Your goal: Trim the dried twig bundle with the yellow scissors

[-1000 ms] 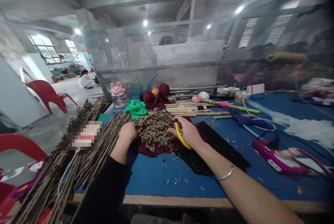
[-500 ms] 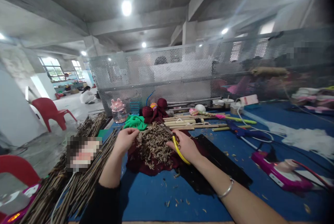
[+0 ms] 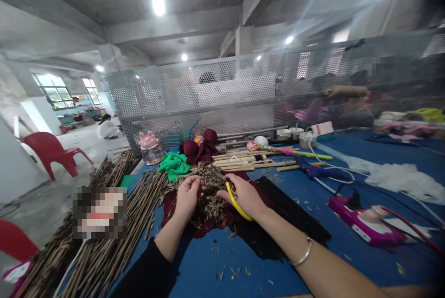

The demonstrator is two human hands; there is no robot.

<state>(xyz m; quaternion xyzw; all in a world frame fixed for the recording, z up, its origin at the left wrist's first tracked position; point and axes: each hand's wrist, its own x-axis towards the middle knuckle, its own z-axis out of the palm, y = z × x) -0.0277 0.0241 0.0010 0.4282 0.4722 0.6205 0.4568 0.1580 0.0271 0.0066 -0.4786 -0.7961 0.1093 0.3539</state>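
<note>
A heap of dry brown plant bits (image 3: 212, 206) lies on a dark red cloth (image 3: 205, 229) in front of me. My right hand (image 3: 243, 193), at the heap's right edge, is closed on yellow-handled scissors (image 3: 238, 206). Their blades point away and to the left, over the dry bits. Over the left part of the heap is my left hand (image 3: 188, 195), its fingertips pinched together. Whatever they hold, if anything, is too small to make out. Just beyond the heap lies a green cloth (image 3: 174, 166).
Bundled thin sticks (image 3: 118, 237) line the table's left side. Cut bamboo lengths (image 3: 239, 162) and a blue glue gun (image 3: 314, 169) lie toward the back. At right sits a purple power strip (image 3: 365, 224) with cords. A perforated metal screen (image 3: 156, 98) stands behind.
My left hand has moved right, from the heap's left edge to over the dry bits. My right hand keeps hold of the scissors. The whole view has shifted slightly.
</note>
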